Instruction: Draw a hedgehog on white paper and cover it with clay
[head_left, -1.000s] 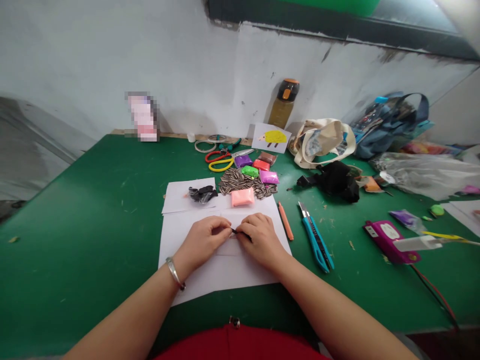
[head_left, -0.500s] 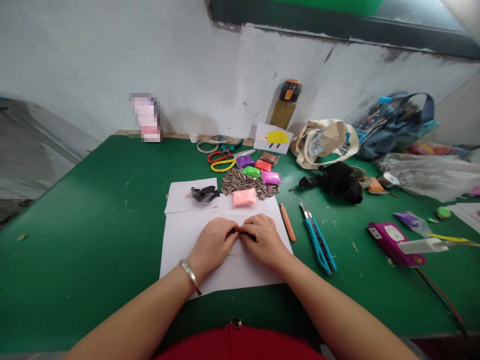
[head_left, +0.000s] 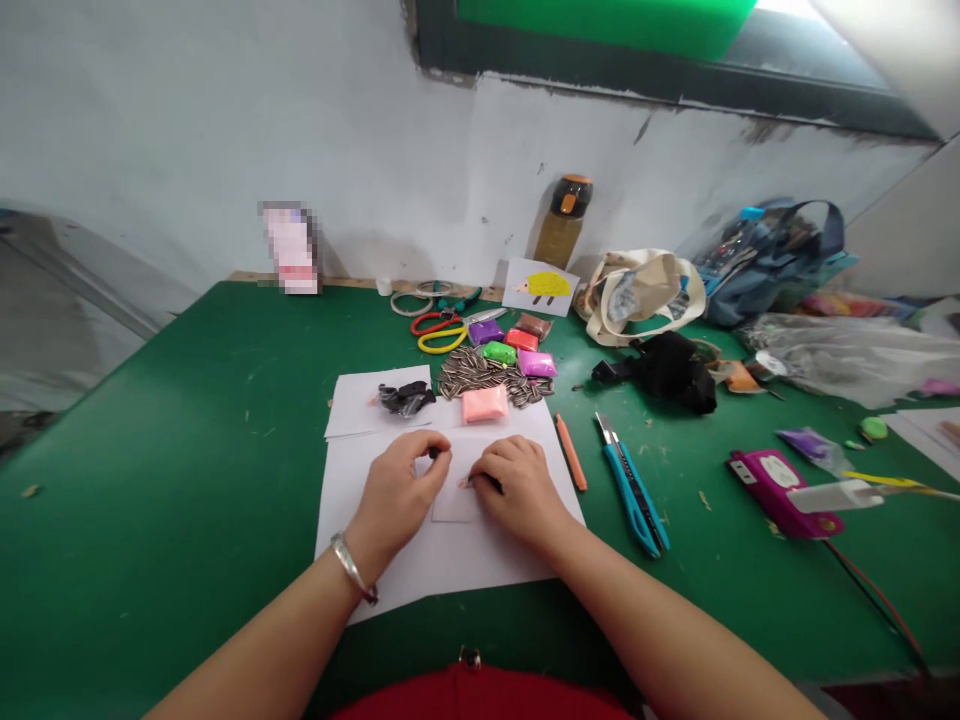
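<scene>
My left hand [head_left: 401, 490], with a silver bracelet at the wrist, pinches a small black piece [head_left: 433, 453] between thumb and fingertips, raised over the white paper [head_left: 360, 540]. My right hand [head_left: 521, 490] rests with curled fingers on a small white card [head_left: 452, 512] lying on the paper. Something dark shows under its fingers, too hidden to name. Beside those fingers the card carries a faint pinkish mark. Beyond my hands lie a crumpled black packet [head_left: 406, 398] on a paper stack and a peach clay packet [head_left: 485, 404].
Sunflower seeds [head_left: 469, 374] are heaped behind, with clay packets [head_left: 537, 363] and scissors [head_left: 442, 335]. An orange stick [head_left: 571, 452] and a blue utility knife [head_left: 632, 485], blade out, lie to the right. A hedgehog picture [head_left: 541, 287] and a bottle [head_left: 562, 220] stand by the wall.
My hands were together at the fingertips and have come apart. The left moved left with the black piece; the right stayed over the card. The view tilted up slightly.
</scene>
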